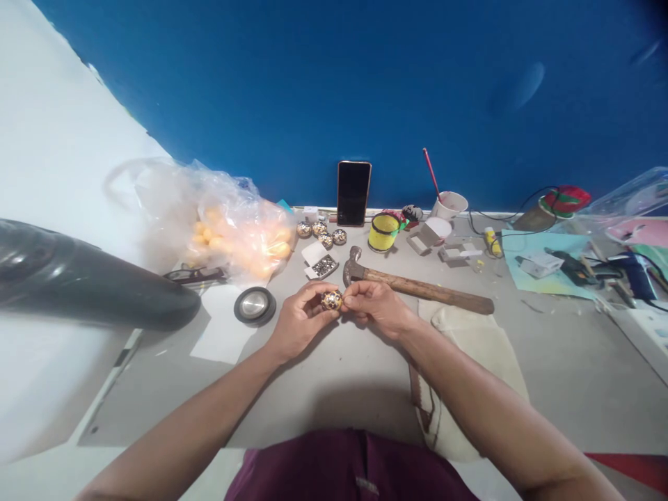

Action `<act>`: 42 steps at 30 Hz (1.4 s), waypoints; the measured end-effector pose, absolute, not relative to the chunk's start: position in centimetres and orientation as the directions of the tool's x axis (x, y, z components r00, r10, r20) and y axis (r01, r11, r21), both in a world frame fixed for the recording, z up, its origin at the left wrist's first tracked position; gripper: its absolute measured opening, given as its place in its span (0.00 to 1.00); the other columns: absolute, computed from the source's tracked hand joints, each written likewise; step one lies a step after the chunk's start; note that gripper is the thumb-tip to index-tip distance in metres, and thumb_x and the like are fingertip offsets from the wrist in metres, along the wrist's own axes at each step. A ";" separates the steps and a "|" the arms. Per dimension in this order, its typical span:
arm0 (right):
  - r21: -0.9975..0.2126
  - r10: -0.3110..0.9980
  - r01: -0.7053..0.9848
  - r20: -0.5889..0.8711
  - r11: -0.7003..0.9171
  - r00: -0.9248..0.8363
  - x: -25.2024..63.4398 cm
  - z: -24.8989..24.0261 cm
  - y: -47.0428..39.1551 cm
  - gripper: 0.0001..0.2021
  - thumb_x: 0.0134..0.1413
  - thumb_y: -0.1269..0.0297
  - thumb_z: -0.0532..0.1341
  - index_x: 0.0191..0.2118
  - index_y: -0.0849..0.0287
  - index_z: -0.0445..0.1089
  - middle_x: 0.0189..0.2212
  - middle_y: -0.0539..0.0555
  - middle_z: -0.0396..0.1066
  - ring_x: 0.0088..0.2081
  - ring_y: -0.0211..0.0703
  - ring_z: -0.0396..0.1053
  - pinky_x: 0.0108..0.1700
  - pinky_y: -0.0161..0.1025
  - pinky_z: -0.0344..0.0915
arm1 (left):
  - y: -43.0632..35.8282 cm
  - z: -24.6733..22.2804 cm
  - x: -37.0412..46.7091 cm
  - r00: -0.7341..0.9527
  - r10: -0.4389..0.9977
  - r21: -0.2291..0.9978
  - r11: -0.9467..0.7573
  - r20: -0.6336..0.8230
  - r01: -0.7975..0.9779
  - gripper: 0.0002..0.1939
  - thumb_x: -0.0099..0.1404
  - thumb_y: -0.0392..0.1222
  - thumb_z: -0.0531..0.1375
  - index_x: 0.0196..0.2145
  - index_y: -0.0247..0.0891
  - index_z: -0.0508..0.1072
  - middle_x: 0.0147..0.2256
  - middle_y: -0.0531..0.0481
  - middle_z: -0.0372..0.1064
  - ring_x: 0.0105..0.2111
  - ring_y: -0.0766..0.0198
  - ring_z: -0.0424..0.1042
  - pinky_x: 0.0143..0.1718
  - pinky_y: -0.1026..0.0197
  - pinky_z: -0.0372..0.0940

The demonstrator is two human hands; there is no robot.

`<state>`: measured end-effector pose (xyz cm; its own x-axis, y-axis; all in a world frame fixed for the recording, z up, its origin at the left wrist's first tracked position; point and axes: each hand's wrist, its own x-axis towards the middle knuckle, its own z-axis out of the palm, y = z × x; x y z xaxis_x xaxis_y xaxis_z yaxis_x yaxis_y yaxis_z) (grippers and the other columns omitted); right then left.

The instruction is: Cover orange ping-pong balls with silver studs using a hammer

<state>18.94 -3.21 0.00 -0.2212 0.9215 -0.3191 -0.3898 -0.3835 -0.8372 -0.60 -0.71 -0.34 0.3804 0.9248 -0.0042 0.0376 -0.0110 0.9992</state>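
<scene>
My left hand (303, 316) is closed round a small dark ball (331, 300) studded with gold and silver pieces, thumb below and fingers above. At the ball's right side, my right hand (373, 305) has its thumb and fingertips pinched together; whatever lies between them is too small to make out. Just beyond the hands is an open small white box (322, 266) full of shiny metal pieces. Several similar studded balls (324, 239) sit behind it. A claw hammer (422, 286) with a wooden handle lies beyond my right hand.
A clear bag of orange balls (245, 236) stands back left, near a dark cylinder (94, 278). A round black-rimmed lid (255, 305) lies left. A phone (353, 193) leans upright at the wall, beside a yellow cup (383, 232). Cloth (474, 355) lies under my right forearm.
</scene>
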 end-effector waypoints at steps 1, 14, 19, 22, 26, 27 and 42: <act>-0.839 0.921 -0.387 -0.319 -0.383 -0.222 18.9 -0.1 -3.2 0.19 0.36 0.53 0.78 0.26 0.62 0.74 0.23 0.51 0.72 0.20 0.29 0.55 0.22 0.32 0.49 | -0.7 -0.3 -0.6 0.378 0.926 0.999 -0.015 0.000 0.036 0.19 0.54 0.41 0.74 0.44 0.38 0.81 0.48 0.44 0.74 0.43 0.57 0.76 0.47 0.57 0.73; -0.846 0.928 -0.388 -0.307 -0.367 -0.209 18.8 -0.6 -3.1 0.19 0.35 0.54 0.78 0.26 0.61 0.74 0.23 0.51 0.74 0.20 0.30 0.56 0.22 0.32 0.49 | -0.8 -0.5 -0.5 0.351 0.936 0.999 0.007 -0.017 0.031 0.19 0.51 0.41 0.75 0.42 0.38 0.81 0.46 0.45 0.74 0.42 0.57 0.77 0.45 0.56 0.75; -0.857 0.939 -0.385 -0.291 -0.342 -0.184 18.6 -0.5 -3.1 0.18 0.35 0.54 0.78 0.26 0.61 0.75 0.24 0.52 0.74 0.20 0.30 0.56 0.23 0.32 0.48 | -1.1 -0.6 -0.4 0.319 0.947 0.999 -0.033 0.025 0.019 0.18 0.51 0.40 0.75 0.41 0.40 0.81 0.45 0.46 0.74 0.41 0.58 0.76 0.45 0.57 0.74; -0.870 0.944 -0.371 -0.275 -0.324 -0.180 18.5 -0.4 -3.1 0.18 0.35 0.54 0.78 0.26 0.61 0.74 0.23 0.52 0.74 0.21 0.31 0.56 0.24 0.33 0.48 | -1.3 -0.6 -0.3 0.299 0.950 0.995 -0.095 0.083 0.026 0.16 0.51 0.39 0.75 0.40 0.40 0.82 0.44 0.46 0.74 0.43 0.57 0.76 0.46 0.57 0.73; -0.905 0.951 -0.303 -0.255 -0.299 -0.178 18.6 -0.2 -3.1 0.17 0.37 0.54 0.76 0.27 0.61 0.75 0.23 0.51 0.74 0.21 0.31 0.56 0.24 0.33 0.49 | -1.4 -0.6 -0.3 0.292 0.948 0.988 -0.147 0.130 0.037 0.16 0.53 0.39 0.74 0.40 0.40 0.82 0.43 0.47 0.74 0.42 0.59 0.76 0.44 0.59 0.73; -0.913 0.952 -0.283 -0.251 -0.294 -0.176 18.7 -0.1 -3.1 0.17 0.37 0.54 0.76 0.27 0.61 0.75 0.23 0.51 0.74 0.21 0.31 0.57 0.24 0.33 0.49 | -1.4 -0.6 -0.3 0.294 0.945 0.986 -0.161 0.142 0.041 0.16 0.53 0.39 0.74 0.41 0.40 0.82 0.43 0.47 0.74 0.41 0.59 0.76 0.44 0.59 0.73; -0.976 0.965 -0.088 -0.181 -0.200 -0.188 19.4 0.4 -3.4 0.12 0.45 0.59 0.70 0.30 0.59 0.70 0.21 0.48 0.72 0.22 0.33 0.63 0.24 0.32 0.56 | -1.5 -0.2 0.1 0.379 0.909 0.972 0.221 -0.173 -0.086 0.25 0.44 0.38 0.77 0.41 0.34 0.77 0.32 0.49 0.79 0.31 0.59 0.79 0.34 0.57 0.77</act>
<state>19.37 -3.39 0.41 -0.1885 0.9653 -0.1806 -0.0883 -0.1998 -0.9758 0.06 -1.45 -0.20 0.3789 0.9091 -0.1731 -0.0859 0.2208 0.9715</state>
